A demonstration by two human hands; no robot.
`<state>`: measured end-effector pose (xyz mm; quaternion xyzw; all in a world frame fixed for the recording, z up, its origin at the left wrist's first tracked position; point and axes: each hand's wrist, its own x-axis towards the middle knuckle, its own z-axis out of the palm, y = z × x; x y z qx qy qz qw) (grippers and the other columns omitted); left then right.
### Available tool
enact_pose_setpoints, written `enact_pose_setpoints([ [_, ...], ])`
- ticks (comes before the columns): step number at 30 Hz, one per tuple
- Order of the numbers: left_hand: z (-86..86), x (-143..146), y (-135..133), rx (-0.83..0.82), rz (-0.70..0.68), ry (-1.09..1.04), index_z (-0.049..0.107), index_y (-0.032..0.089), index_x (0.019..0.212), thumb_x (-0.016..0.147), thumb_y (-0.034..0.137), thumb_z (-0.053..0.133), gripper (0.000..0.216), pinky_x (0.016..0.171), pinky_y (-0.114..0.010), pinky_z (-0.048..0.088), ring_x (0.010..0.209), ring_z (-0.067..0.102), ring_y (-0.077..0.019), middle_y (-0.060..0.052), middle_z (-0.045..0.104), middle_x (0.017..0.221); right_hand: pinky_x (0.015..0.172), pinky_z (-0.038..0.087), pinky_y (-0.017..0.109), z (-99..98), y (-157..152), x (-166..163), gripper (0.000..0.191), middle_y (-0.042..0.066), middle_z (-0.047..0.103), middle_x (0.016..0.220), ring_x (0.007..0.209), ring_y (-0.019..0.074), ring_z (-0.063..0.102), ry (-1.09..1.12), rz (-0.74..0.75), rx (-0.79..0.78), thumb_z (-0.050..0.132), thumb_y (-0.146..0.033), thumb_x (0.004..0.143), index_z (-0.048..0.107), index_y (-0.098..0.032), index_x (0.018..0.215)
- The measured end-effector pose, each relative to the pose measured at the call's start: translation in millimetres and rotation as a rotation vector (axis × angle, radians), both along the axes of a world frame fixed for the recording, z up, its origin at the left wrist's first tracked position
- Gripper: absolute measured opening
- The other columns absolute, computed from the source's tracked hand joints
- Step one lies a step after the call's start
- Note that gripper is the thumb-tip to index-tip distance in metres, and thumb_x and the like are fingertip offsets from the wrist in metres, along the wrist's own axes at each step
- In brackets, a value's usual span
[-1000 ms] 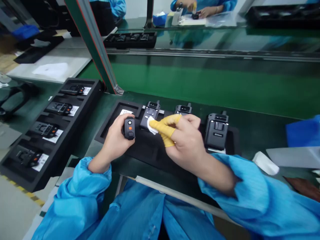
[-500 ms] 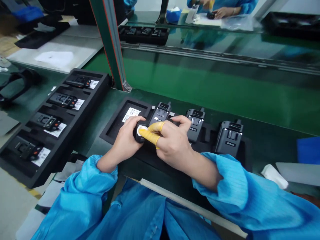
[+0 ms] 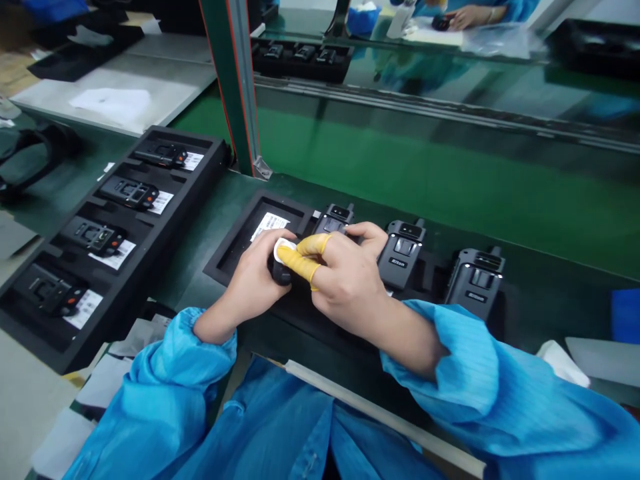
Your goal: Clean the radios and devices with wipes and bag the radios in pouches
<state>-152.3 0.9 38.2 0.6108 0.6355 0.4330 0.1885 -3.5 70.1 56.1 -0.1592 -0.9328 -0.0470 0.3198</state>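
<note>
My left hand (image 3: 253,277) is wrapped round a black handheld radio (image 3: 281,273), seen end-on and mostly covered by my fingers. My right hand (image 3: 350,283), with yellow finger cots on two fingers, presses a small white cloth (image 3: 284,247) against the radio's near end. Beyond my hands lies a black foam tray (image 3: 227,257) with a white label in its left compartment. Three grey radios rest along this tray: one (image 3: 336,217) partly behind my right hand, a second (image 3: 401,253) right of it, and a third (image 3: 475,287) farther right.
At left, another black foam tray (image 3: 183,193) holds several radios beside white labels. A green metal post (image 3: 233,87) rises behind. Across a glass-like shelf are a third tray (image 3: 300,67) and a co-worker's hand (image 3: 470,17). A white crumpled item (image 3: 563,363) lies right.
The white cloth has shifted slightly up over the radio's end, under my right fingertips. The view has turned a little, so the trays and radios appear farther right.
</note>
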Motion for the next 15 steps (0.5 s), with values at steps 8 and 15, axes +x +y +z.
enact_pose_setpoints([
  [8, 3.9, -1, 2, -0.037, 0.007, 0.034, 0.052, 0.023, 0.108, 0.061, 0.004, 0.056, 0.051, 0.093, -0.036, 0.047, 0.107, 0.059, -0.0211, -0.003, 0.062, 0.112, 0.084, 0.021, 0.041, -2.0, 11, 22, 0.036, -0.003, 0.065, 0.086, 0.076, 0.0117, 0.054, -0.021, -0.022, -0.094, 0.046, -0.008, 0.08, 0.07, -0.031, 0.096],
  [15, 2.0, -1, 3, -0.011, -0.008, 0.036, 0.051, 0.023, 0.108, 0.06, 0.002, 0.056, 0.053, 0.093, -0.034, 0.047, 0.106, 0.059, -0.0204, -0.002, 0.063, 0.111, 0.085, 0.023, 0.038, 0.7, 7, 6, 0.03, -0.003, 0.067, 0.084, 0.074, 0.0107, 0.055, 0.058, -0.063, 0.063, 0.045, -0.009, 0.086, 0.069, -0.027, 0.092],
])
